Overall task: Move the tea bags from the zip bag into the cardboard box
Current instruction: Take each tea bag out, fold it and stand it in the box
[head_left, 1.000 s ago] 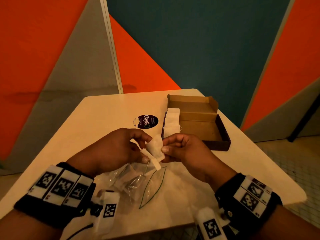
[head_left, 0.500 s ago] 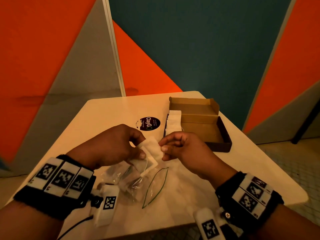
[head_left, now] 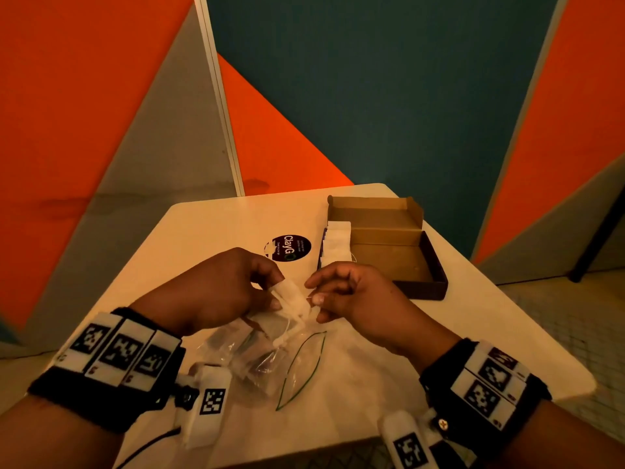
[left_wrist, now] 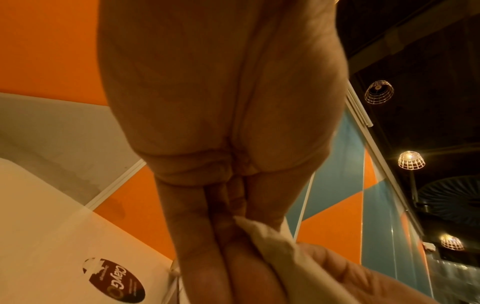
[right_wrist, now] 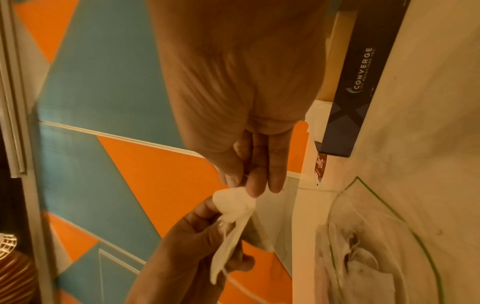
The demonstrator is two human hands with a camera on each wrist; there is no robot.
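A white tea bag [head_left: 292, 299] hangs between my two hands, just above the clear zip bag [head_left: 263, 357]. My left hand [head_left: 275, 292] pinches its left side. The thumb and fingers of my right hand [head_left: 314, 297] pinch its right end. In the right wrist view the right hand [right_wrist: 242, 185] nips the top of the tea bag [right_wrist: 233, 205] and the left hand [right_wrist: 192, 242] grips it from below. The zip bag [right_wrist: 376, 257] lies open on the table with more tea bags inside. The open cardboard box [head_left: 402, 252] stands beyond my right hand, with several tea bags [head_left: 336, 245] stacked at its left end.
A round dark sticker [head_left: 287, 248] lies on the beige table [head_left: 209, 231] left of the box. The table is small, with its right edge [head_left: 507, 309] close behind the box. Orange, grey and teal wall panels stand behind it.
Both hands have kept hold of the tea bag. It has sunk a little toward the zip bag and turned more edge-on, and the right hand has shifted slightly right.
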